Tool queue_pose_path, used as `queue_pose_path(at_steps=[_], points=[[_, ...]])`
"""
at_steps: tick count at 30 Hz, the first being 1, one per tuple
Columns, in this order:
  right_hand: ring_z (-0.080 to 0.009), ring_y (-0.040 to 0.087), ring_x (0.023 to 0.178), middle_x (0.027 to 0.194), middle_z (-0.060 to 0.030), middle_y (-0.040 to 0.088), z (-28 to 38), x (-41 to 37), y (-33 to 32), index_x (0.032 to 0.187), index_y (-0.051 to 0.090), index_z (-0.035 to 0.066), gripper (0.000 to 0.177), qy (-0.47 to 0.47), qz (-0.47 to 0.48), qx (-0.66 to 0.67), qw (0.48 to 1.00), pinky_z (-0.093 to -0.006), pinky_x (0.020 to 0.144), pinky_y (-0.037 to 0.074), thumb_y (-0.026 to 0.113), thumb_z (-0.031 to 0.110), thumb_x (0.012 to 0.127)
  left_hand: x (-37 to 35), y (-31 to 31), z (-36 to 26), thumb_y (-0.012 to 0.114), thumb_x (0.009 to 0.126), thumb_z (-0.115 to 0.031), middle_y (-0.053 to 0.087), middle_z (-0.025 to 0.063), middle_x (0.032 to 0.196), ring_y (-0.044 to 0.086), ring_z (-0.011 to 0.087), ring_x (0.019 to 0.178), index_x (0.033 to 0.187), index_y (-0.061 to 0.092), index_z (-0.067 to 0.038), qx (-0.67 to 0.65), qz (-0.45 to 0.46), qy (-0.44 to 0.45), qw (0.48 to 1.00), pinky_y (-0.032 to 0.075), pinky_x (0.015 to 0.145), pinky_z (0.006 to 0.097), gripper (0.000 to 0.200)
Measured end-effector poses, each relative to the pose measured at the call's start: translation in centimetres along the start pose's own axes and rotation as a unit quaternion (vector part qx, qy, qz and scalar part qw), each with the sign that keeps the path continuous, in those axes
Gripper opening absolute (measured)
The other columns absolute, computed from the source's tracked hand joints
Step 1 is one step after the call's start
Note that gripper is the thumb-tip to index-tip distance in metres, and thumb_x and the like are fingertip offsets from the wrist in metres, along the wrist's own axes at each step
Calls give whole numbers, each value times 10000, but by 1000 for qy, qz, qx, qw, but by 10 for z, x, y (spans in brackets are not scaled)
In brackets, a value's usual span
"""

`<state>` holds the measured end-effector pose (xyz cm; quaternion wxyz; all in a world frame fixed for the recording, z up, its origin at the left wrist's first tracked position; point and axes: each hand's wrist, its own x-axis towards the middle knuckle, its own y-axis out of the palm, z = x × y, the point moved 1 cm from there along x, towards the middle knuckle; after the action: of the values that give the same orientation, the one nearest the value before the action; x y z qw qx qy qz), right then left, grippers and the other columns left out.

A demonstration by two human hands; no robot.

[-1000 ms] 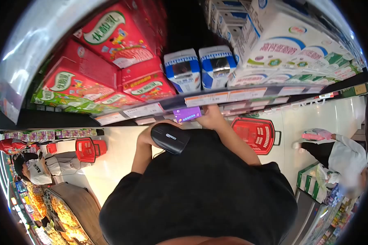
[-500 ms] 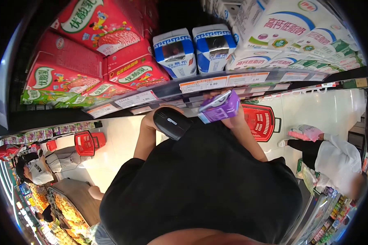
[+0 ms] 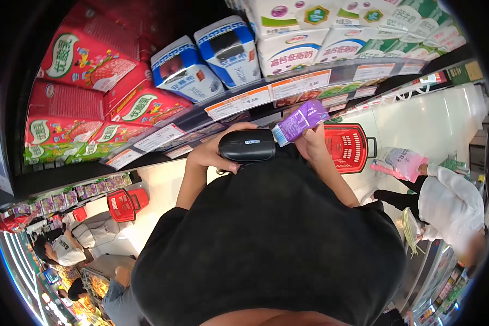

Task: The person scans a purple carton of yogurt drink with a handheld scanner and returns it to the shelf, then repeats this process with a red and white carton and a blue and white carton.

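Note:
My left hand point(image 3: 207, 154) is wrapped round a black handheld barcode scanner point(image 3: 247, 145), in front of my chest. The scanner's right end faces a small purple drink carton point(image 3: 303, 120) and almost meets it. My right hand point(image 3: 313, 141) holds the carton by its lower side, tilted, with its pale blue end toward the scanner. Some of the fingers of both hands are hidden behind what they hold. Just beyond the carton runs the shelf edge with its price tags point(image 3: 300, 86).
The shelf holds red drink boxes point(image 3: 65, 106), two blue-and-white cartons point(image 3: 225, 51) and white milk boxes point(image 3: 293, 51). A red basket point(image 3: 346, 148) lies on the floor at right, another point(image 3: 122, 205) at left. A person in white point(image 3: 451, 201) stands to the right; other people are lower left.
My left hand has turned the scanner level, toward the carton. My right hand has tilted the carton, raising its far end. The shelf has shifted left in view.

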<state>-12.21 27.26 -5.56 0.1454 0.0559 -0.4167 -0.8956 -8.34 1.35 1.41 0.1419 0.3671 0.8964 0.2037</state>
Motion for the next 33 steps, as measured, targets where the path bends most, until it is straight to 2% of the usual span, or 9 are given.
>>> queue_pose_path(at_steps=[5, 7, 8, 10, 13, 24, 27, 29, 33], points=[[-210, 615, 1015, 1098, -93, 598, 3, -1, -12, 1246, 429, 39, 714, -29, -44, 31, 998, -374, 899, 513, 850, 180, 687, 11, 1, 7, 825, 656, -144, 543, 127, 1158, 612, 167, 699, 1468, 161, -49, -12, 11, 16, 1000, 492, 595, 279, 1054], [-210, 615, 1017, 1097, -95, 599, 2, -1, -16, 1250, 428, 38, 718, -38, -50, 22, 998, -371, 900, 511, 850, 187, 690, 18, 1, 11, 799, 736, -370, 583, 120, 931, 568, 156, 571, 1458, 161, -49, -99, 52, 21, 994, 449, 504, 272, 1016], [-211, 615, 1018, 1096, -96, 600, 0, -2, -17, 1255, 427, 38, 721, -44, -52, 14, 998, -369, 901, 510, 850, 195, 692, 20, 2, 12, 799, 736, -370, 583, 120, 931, 568, 156, 571, 1458, 161, -49, -99, 54, 17, 993, 449, 504, 272, 1016], [-209, 614, 1017, 1092, -94, 600, 4, -1, -13, 1256, 426, 37, 722, -45, -55, 8, 997, -367, 904, 508, 849, 199, 695, 25, 3, 8, 709, 765, -578, 557, 89, 743, 519, 143, 497, 1447, 166, -39, -67, 48, 20, 996, 400, 440, 265, 1025], [-205, 611, 1021, 1091, -87, 598, 4, -2, -15, 1258, 424, 37, 720, -48, -61, 1, 997, -365, 911, 502, 847, 204, 699, 30, 10, 0, 673, 756, -640, 559, 89, 751, 508, 143, 487, 1447, 156, -31, -60, 16, 32, 998, 389, 428, 260, 1057], [-191, 593, 1027, 1102, -64, 573, -6, 3, -19, 1273, 406, 52, 735, -48, -76, 12, 996, -366, 919, 495, 846, 193, 702, 27, -2, 3, 739, 746, -548, 567, 110, 834, 494, 146, 475, 1407, 174, -18, -55, 13, 16, 998, 377, 440, 257, 1019], [-253, 603, 1067, 1114, -93, 584, -11, 6, -19, 1273, 405, 67, 729, -42, -55, 2, 998, -437, 918, 514, 837, 250, 716, 24, -8, 8, 744, 750, -525, 571, 110, 831, 496, 150, 470, 1396, 190, -17, -60, 22, 23, 998, 380, 442, 266, 992], [-254, 607, 1063, 1116, -86, 584, -11, 7, -15, 1272, 405, 77, 719, -37, -49, 23, 998, -442, 916, 516, 834, 248, 721, 21, -7, 11, 824, 660, -487, 547, 154, 1065, 468, 149, 447, 1359, 267, -38, -100, -17, 12, 995, 366, 401, 267, 1000], [-254, 608, 1066, 1116, -81, 585, -10, 8, -14, 1269, 407, 84, 704, -18, -41, 26, 999, -443, 914, 520, 828, 245, 728, 19, -7, 13, 824, 667, -484, 551, 154, 1025, 463, 148, 436, 1351, 271, -32, -102, -28, 22, 994, 370, 393, 263, 990]])
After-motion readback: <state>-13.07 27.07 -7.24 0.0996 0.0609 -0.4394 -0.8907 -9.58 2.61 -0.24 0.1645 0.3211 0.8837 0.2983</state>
